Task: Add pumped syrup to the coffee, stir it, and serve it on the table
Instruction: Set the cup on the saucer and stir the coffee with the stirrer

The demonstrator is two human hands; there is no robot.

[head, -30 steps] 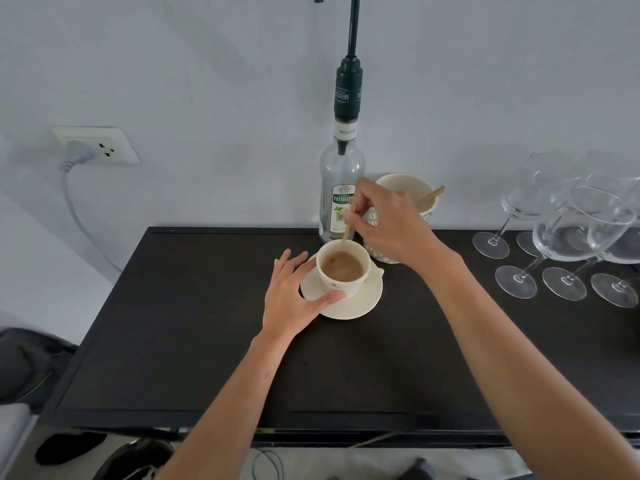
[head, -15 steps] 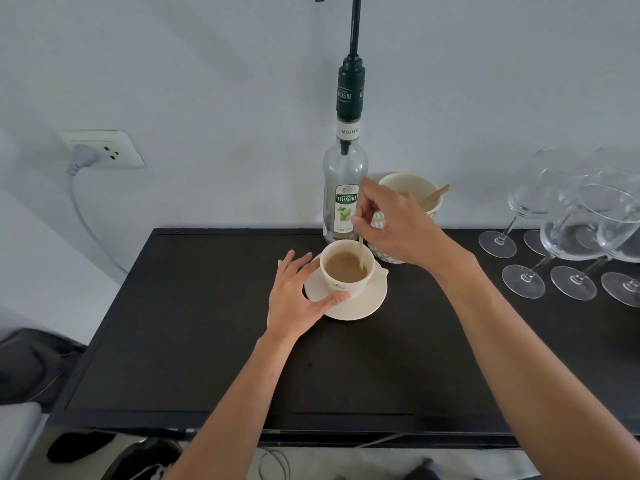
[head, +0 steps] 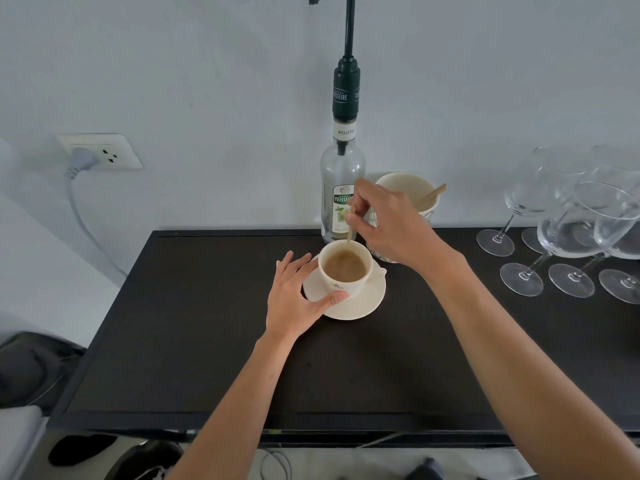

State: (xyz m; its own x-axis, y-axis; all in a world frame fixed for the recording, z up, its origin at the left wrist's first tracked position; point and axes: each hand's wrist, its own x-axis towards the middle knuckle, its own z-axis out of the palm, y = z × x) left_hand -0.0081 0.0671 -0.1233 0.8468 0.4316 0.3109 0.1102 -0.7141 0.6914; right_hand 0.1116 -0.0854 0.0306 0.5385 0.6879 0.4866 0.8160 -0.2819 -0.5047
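A cream cup of milky coffee [head: 346, 268] stands on a cream saucer [head: 360, 303] on the black table [head: 207, 341]. My left hand [head: 298, 299] rests on the saucer's left side, with its thumb against the cup's front. My right hand [head: 391, 223] pinches a thin wooden stirrer [head: 350, 230] whose lower end dips into the coffee at the cup's far rim. Just behind the cup stands a clear syrup bottle [head: 341, 188] with a dark green pump top.
A cream bowl [head: 408, 192] holding another wooden stick sits behind my right hand. Several wine glasses [head: 568, 237] crowd the table's right end. A wall socket with a grey plug [head: 100, 154] is at the left. Dark bags lie on the floor at lower left.
The stirrer has circled inside the cup, from the far left to the right side and back to the far rim. My left hand has stayed on the saucer.
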